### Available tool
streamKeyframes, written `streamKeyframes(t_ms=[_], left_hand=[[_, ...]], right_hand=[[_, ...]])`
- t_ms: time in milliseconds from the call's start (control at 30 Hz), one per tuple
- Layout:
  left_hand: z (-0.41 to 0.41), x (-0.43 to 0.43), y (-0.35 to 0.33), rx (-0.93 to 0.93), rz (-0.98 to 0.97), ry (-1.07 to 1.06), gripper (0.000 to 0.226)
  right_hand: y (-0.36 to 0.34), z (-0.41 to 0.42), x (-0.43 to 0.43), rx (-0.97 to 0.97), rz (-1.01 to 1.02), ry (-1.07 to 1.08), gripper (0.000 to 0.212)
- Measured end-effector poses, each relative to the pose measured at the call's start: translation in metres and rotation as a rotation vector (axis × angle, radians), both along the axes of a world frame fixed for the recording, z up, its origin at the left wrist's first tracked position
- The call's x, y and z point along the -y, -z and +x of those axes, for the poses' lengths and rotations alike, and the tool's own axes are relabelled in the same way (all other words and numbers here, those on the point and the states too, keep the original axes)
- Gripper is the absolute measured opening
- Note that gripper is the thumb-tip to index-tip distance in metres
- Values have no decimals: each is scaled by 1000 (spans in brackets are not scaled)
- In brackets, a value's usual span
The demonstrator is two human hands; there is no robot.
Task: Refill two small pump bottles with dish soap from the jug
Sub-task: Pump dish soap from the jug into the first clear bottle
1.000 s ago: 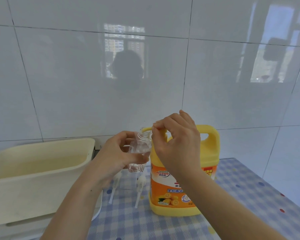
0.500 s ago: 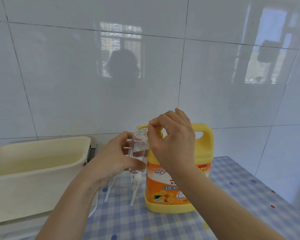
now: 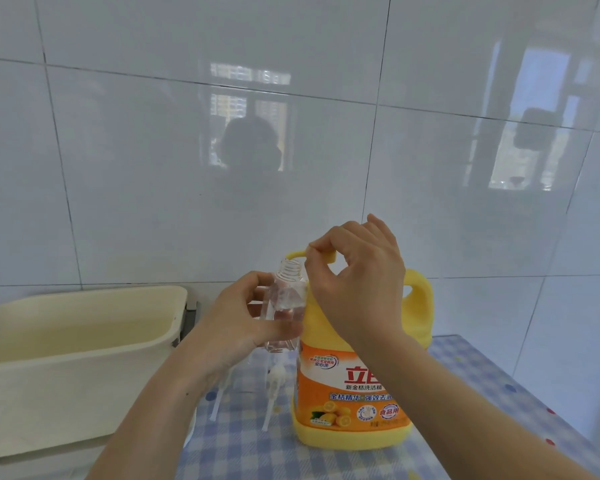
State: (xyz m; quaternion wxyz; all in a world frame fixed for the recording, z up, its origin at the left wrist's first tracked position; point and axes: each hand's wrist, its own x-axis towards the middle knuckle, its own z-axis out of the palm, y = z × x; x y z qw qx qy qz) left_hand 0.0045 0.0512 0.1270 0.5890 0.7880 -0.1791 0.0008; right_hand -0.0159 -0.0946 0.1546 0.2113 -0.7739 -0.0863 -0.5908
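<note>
Left hand (image 3: 243, 320): grip wrapped round a small clear bottle (image 3: 286, 292), neck open, raised just left of the jug (image 3: 354, 393) top, mouth below the yellow spout (image 3: 295, 254), likely to catch soap. Right hand (image 3: 357, 282): grip pinching that spout. Jug stands on the counter (image 3: 465, 393); pump tops (image 3: 274, 379) lie to its left.
</note>
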Motion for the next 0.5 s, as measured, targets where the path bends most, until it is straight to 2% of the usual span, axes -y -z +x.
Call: streamKeyframes(t_ms=[500], left_hand=[[1, 5, 1, 21, -29, -44, 53]], right_hand=[[3, 5, -1, 31, 9, -19, 15]])
